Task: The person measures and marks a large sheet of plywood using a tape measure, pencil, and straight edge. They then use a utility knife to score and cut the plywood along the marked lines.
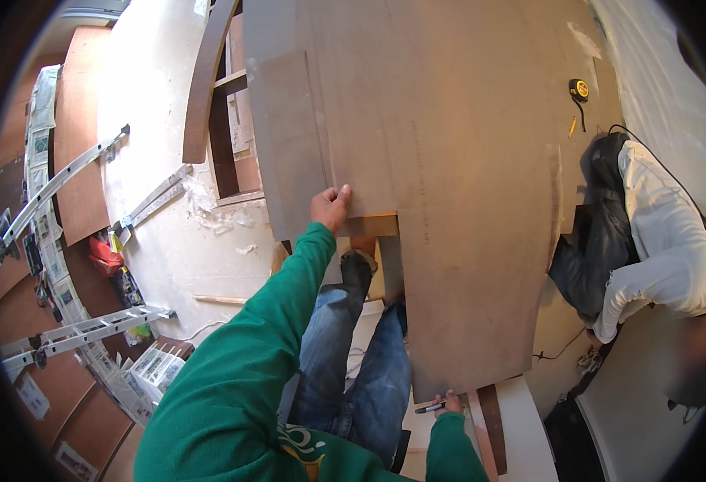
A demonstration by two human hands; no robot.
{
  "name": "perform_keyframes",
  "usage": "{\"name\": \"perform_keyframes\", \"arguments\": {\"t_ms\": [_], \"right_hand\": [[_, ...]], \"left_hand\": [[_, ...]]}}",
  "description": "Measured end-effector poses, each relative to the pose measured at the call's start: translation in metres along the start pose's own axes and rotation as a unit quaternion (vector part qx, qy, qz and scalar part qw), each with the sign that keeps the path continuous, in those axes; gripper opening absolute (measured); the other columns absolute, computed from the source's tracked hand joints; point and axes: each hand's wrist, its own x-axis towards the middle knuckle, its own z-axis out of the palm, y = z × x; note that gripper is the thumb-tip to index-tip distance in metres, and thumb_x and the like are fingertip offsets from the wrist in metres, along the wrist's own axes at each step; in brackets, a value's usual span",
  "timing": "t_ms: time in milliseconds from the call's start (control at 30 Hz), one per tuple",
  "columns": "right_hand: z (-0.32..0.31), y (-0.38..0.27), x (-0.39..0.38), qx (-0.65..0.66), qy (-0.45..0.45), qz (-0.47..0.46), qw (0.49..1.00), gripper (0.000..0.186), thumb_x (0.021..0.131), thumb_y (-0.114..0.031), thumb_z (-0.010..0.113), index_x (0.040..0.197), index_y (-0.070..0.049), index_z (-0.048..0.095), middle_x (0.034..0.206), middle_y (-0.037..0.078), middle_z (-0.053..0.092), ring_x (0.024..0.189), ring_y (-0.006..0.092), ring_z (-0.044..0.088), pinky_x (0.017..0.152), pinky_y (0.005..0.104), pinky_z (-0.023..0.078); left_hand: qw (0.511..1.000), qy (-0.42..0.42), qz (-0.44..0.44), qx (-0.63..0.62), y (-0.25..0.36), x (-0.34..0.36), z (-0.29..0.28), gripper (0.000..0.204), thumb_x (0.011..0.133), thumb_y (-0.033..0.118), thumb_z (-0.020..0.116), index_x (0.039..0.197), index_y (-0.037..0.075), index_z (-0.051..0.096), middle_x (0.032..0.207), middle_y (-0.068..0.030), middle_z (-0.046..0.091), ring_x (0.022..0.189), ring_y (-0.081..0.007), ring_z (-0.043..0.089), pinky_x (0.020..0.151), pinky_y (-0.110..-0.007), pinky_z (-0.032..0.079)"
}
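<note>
A large brown sheet of board (473, 185) spreads out before me, with a rectangular notch cut into its near left part. My left hand (330, 209) is closed on the board's edge at the notch's left corner, its thumb on top and its other fingers partly hidden. At the near end of the sheet, my right hand (450, 403) holds a dark, slim marker (430, 408) beside the board's edge. My legs in jeans show beneath the notch.
A tape measure (579, 89) and a yellow pencil (572, 126) lie on the board's far right. A co-worker in a white top (666, 233) bends close on the right. On the left are a ladder (88, 331), a red bag (106, 257) and an open wooden frame (226, 145).
</note>
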Motion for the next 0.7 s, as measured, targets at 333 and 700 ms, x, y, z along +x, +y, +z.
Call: {"name": "perform_keyframes", "arguments": {"t_ms": [333, 700], "right_hand": [[-0.013, -0.003, 0.036, 0.019, 0.026, 0.035, 0.999, 0.025, 0.108, -0.028, 0.052, 0.131, -0.019, 0.049, 0.121, 0.011, 0.051, 0.093, 0.0299, 0.058, 0.071, 0.0457, 0.05], [0.011, 0.002, 0.069, 0.057, 0.045, 0.041, 0.997, 0.03, 0.103, -0.019, 0.052, 0.131, -0.011, 0.047, 0.125, 0.019, 0.049, 0.098, 0.037, 0.059, 0.073, 0.0553, 0.054]], "left_hand": [[0.978, 0.086, 0.07, 0.177, 0.013, -0.017, -0.011, 0.031, 0.086, 0.029, 0.081, 0.091, 0.001, 0.068, 0.08, -0.0134, 0.072, 0.078, -0.0307, 0.071, 0.077, -0.042, 0.056], [0.946, -0.003, 0.051, 0.32, 0.045, -0.025, 0.003, 0.059, 0.078, 0.028, 0.089, 0.113, 0.008, 0.046, 0.112, -0.018, 0.061, 0.108, -0.0401, 0.064, 0.089, -0.049, 0.052]]}}
